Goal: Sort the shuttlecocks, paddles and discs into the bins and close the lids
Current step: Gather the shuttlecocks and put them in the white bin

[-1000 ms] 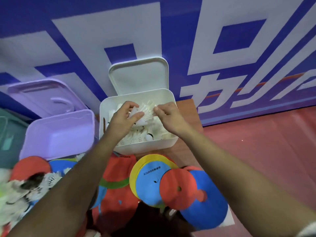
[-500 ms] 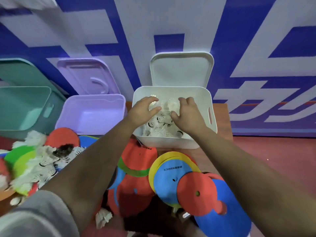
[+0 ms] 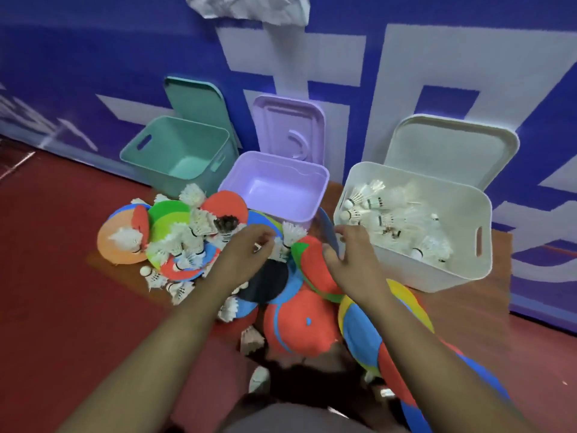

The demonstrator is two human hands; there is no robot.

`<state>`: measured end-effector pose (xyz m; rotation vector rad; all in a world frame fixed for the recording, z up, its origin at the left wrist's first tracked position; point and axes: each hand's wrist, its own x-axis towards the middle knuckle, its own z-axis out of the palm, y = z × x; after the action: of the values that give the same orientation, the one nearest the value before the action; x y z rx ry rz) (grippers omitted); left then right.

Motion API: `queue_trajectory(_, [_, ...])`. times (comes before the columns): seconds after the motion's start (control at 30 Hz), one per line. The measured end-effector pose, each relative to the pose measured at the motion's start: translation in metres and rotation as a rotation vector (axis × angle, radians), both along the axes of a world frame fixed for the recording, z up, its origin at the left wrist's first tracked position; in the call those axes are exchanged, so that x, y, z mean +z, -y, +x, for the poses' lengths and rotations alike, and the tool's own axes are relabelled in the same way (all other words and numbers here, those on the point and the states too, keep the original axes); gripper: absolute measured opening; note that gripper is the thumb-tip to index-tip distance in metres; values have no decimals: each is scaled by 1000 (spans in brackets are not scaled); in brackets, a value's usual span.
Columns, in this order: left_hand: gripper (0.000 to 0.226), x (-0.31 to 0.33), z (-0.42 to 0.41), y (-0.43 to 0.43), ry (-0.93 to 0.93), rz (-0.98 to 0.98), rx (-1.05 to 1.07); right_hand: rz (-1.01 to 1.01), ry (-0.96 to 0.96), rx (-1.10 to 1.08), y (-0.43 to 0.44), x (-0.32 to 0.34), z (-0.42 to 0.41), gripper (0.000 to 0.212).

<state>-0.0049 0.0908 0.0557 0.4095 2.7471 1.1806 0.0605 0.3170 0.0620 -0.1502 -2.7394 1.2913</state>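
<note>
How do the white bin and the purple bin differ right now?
The white bin holds shuttlecocks; the purple bin looks empty. The white bin sits rightmost, the purple bin in the middle. Both stand open.

- The left grip [image 3: 246, 254] curls its fingertips beside a white feather shuttlecock [image 3: 292, 234]; blur hides whether they pinch it.
- The right grip [image 3: 352, 260] meets a thin blue disc [image 3: 327, 232] seen edge-on; whether it is held cannot be told.
- The pale shuttlecocks [image 3: 374, 214] in the white plastic bin [image 3: 437, 276] smear together, too blurred to count.
- A dark blurred shape [image 3: 296, 385] at bottom centre cannot be identified.
- A crumpled white sheet [image 3: 246, 7] is cut off by the top edge.
- The right forearm covers part of the red, blue and yellow discs [image 3: 362, 335].
</note>
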Motion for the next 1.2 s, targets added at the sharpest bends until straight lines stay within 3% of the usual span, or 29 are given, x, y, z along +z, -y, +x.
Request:
queue_trajectory(0.3, [10, -96, 82, 106, 208, -274, -68, 55, 455, 220, 128, -93, 71, 55])
queue_trajectory(0.37, [11, -112, 91, 120, 261, -336, -64, 72, 572, 212, 154, -115, 84, 64])
queue_trajectory(0.5, [17, -137, 96, 138, 317, -358, -129, 69, 691, 119, 203, -145, 98, 57])
queue_trajectory(0.63, [21, -148, 78, 147, 279, -326, -217, 96, 722, -28, 237, -175, 91, 83])
queue_trajectory(0.8, [16, -159, 60, 169, 215, -257, -404, 102, 671, -209, 254, -174, 75, 46])
queue_trajectory(0.9, [18, -159, 54, 179, -17, -267, -424, 30, 650, -347, 248, -168, 81, 37])
queue_trajectory(1.0, [30, -161, 42, 188, -215, -407, -389, 29, 681, -438, 237, -152, 98, 44])
queue_trajectory(1.1, [45, -163, 34, 188, -134, -658, -455, 26, 658, -493, 225, -136, 110, 49])
queue_trajectory(1.2, [50, -164, 31, 177, -169, -745, -518, 27, 563, -499, 220, -129, 114, 50])
